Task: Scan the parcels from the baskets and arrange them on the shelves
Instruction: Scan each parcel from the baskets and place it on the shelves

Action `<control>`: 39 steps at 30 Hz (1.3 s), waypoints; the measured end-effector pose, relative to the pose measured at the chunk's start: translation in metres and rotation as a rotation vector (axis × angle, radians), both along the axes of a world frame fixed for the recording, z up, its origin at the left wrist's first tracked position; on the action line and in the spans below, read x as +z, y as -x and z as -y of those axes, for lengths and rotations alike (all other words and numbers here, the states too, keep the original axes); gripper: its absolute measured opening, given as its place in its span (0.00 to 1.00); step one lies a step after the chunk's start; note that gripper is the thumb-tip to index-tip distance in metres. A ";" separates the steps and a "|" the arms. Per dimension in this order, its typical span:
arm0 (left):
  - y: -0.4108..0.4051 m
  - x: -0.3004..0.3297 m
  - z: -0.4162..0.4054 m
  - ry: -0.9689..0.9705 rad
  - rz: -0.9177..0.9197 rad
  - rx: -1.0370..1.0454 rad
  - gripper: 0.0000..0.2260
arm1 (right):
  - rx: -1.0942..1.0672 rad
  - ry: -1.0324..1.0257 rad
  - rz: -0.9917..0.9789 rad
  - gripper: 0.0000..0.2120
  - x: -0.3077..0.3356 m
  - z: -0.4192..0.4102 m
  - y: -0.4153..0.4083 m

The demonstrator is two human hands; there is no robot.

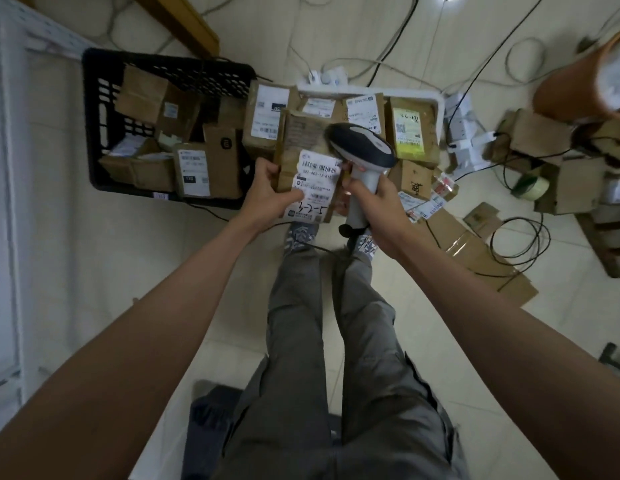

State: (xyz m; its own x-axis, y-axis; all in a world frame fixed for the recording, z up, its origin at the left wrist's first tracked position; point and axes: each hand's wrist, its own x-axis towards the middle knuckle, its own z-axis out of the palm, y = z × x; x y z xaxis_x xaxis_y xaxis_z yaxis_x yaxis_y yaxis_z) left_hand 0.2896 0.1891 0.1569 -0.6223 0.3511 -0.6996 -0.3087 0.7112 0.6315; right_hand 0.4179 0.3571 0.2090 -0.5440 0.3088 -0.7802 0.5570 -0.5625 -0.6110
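Black basket (pixel 104 98) on the floor to my left, holding cardboard parcels; white basket (pixel 440 105) beside it, likewise full; one parcel (pixel 298 140), label up, gripped at its left edge by my left hand (pixel 267 194); handheld scanner (pixel 362 154) clasped by my right hand (pixel 377 206), head over the label.

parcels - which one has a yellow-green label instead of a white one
The parcel with the yellow-green label, standing in the white basket just right of the scanner; the other visible labels are white.
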 end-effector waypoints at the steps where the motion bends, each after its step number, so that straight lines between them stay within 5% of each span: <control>1: -0.001 0.013 0.006 -0.005 -0.013 0.007 0.20 | 0.008 -0.005 -0.005 0.12 0.013 0.001 -0.001; 16: -0.002 0.162 0.033 -0.113 -0.065 0.271 0.32 | 0.257 -0.211 -0.067 0.06 0.208 0.010 -0.023; 26: 0.014 0.165 0.024 -0.113 -0.075 0.217 0.32 | 0.386 -0.261 -0.073 0.14 0.237 0.030 -0.001; 39: 0.044 0.179 0.052 -0.130 -0.065 0.272 0.31 | 0.421 -0.323 -0.041 0.10 0.257 0.026 0.022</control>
State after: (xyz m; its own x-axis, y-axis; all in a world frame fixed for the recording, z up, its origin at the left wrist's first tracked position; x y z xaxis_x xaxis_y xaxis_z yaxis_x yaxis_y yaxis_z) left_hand 0.2455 0.1368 0.3358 -0.7480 0.2490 -0.6152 -0.4328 0.5198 0.7366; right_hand 0.3964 0.3309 0.4659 -0.7008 0.2778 -0.6570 0.6660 -0.0752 -0.7422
